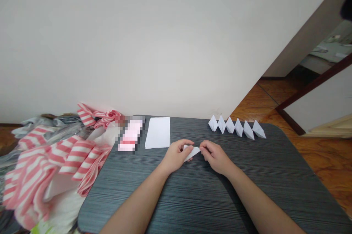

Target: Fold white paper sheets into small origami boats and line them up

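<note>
A small piece of folded white paper point(192, 152) is held between my two hands over the middle of the dark table point(198, 197). My left hand point(177, 155) grips its left end, thumb on top and fingers behind and below. At the paper's right tip, my right hand point(214, 156) pinches with thumb and forefinger. A stack of white paper sheets point(157, 133) lies beyond my left hand. Several folded white paper boats point(230, 125) stand in a row beyond my right hand, near the table's far edge.
A blurred-out pinkish item point(130, 135) lies left of the sheets. Red-and-white striped cloth point(79, 155) is heaped beside the table's left side. A pale wall point(154, 43) rises behind the table; wooden floor point(321, 146) shows at right.
</note>
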A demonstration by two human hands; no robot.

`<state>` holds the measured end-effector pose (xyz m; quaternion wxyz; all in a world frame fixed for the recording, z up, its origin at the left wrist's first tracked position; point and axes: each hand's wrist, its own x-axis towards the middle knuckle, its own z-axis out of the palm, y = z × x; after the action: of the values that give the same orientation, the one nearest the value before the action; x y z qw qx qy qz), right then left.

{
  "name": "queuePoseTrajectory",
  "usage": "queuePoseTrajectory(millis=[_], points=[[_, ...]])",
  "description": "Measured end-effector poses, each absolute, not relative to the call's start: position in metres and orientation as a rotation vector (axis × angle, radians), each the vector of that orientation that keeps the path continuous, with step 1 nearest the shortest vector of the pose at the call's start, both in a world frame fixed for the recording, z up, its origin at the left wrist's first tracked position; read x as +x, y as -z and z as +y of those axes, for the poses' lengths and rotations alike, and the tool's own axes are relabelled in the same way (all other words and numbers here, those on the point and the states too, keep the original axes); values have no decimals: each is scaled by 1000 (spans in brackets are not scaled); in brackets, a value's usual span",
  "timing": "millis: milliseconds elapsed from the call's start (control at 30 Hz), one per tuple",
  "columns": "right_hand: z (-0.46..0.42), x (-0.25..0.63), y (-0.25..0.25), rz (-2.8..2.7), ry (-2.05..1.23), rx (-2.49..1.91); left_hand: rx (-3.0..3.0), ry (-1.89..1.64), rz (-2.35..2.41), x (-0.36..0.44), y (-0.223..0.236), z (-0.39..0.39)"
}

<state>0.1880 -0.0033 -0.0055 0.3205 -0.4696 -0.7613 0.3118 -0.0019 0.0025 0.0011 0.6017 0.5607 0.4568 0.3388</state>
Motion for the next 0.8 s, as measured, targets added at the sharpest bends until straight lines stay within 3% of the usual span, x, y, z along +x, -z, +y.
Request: queuePoseTrajectory(millis=[800], points=[[-1, 192, 12, -1893, -837, -1246, 1353, -719, 978, -6, 1, 5]])
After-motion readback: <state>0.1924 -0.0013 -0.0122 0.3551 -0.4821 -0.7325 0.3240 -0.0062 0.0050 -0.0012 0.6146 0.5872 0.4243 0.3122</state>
